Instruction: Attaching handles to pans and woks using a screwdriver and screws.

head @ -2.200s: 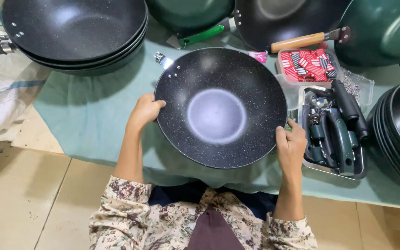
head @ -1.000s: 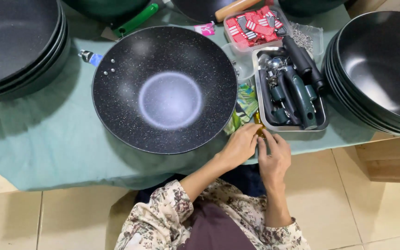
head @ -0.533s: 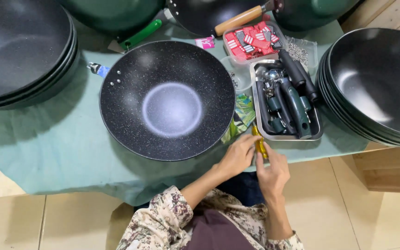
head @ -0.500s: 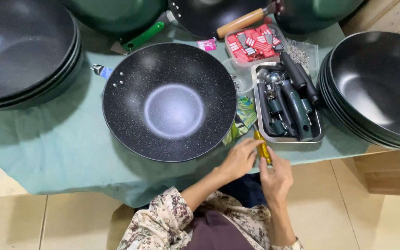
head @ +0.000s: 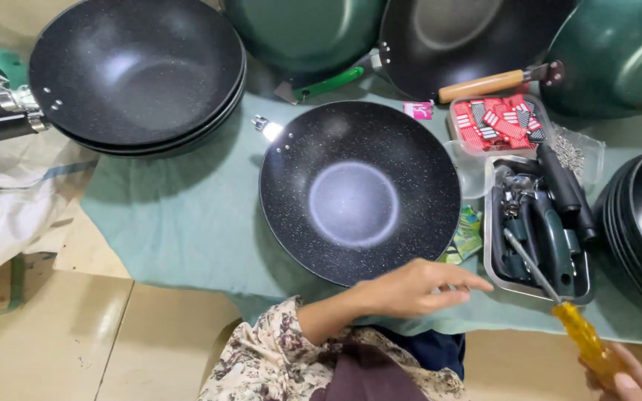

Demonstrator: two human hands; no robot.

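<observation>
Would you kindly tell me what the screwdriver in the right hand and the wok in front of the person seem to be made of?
The yellow-handled screwdriver in the right hand: translucent amber handle, probably plastic; thin grey shaft with a metallic gleam, likely steel. The black speckled round wok: dark matte surface with pale flecks, apparently a non-stick coating over metal; shiny rivets at its rim suggest that.

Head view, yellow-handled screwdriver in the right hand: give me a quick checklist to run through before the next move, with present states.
1. Yellow-handled screwdriver gripped by right hand: ok.
2. Screwdriver's metal shaft clear of the steel tray: not ok, it crosses the tray's corner.
3. Left hand free: ok, open by the rim.
4. Black speckled wok flat on the green cloth: ok.
5. Handle fitted to wok: not ok, bare bracket.
6. Screws at hand: cannot tell.
</observation>
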